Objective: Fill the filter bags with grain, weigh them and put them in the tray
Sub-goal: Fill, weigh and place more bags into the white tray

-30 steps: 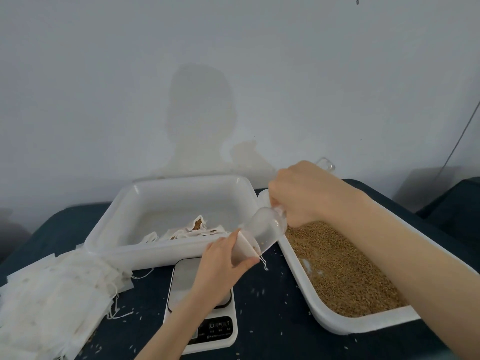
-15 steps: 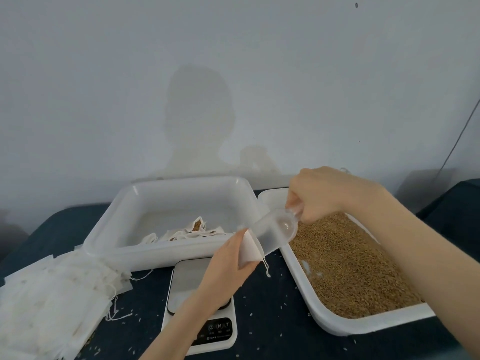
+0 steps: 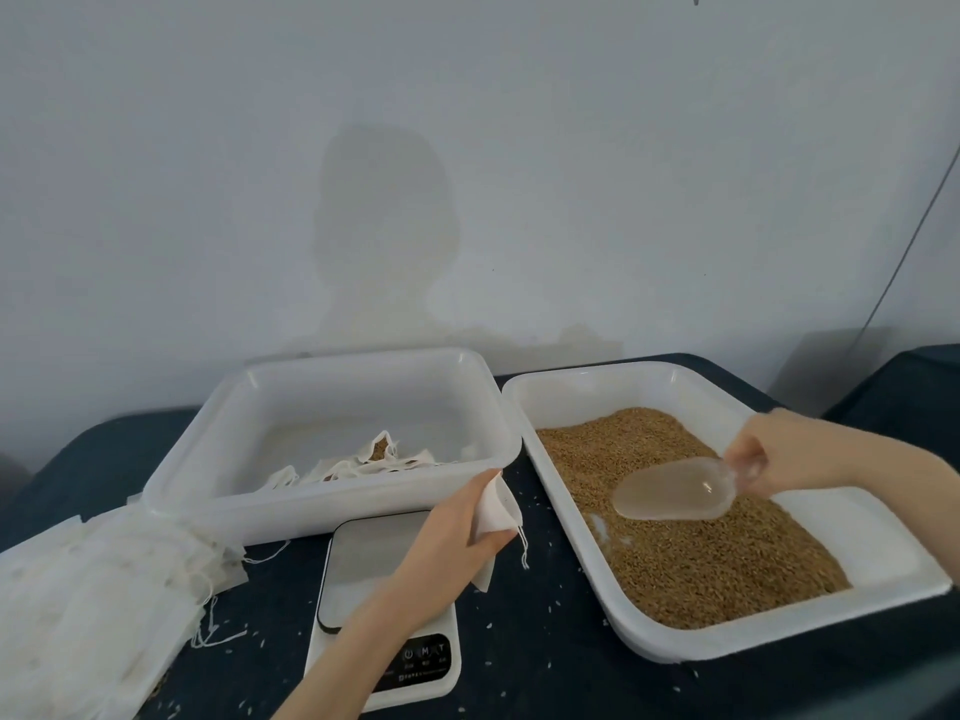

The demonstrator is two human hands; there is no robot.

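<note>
Right now the left hand (image 3: 457, 537) is gripping a white filter bag (image 3: 493, 506), fingers and thumb curled round it, holding it above the far right corner of the scale (image 3: 384, 605). The bag's long axis is running from near to far, its mouth pointing up and away toward the near rim of the left tray (image 3: 332, 511), and its drawstring (image 3: 523, 548) is dangling off the right side. Whether there is grain inside the bag I cannot tell.

The right hand (image 3: 779, 454) is pinching the handle of a clear scoop (image 3: 675, 491), fingers curled round it. The scoop is lying nearly level over the grain (image 3: 701, 558), its long axis running left to right, bowl pointing left and handle right. Its bowl is looking cloudy, and its contents cannot be made out.

The grain is filling most of the right tray (image 3: 644, 636), leaving bare white at the far end and the near right corner. The left tray is holding a few bags (image 3: 363, 462) along its near side, one showing brown grain at its opening. A heap of empty bags (image 3: 93, 605) is sitting at near left, touching that tray. Stray grains are lying on the dark cloth (image 3: 530, 626) around the scale.
</note>
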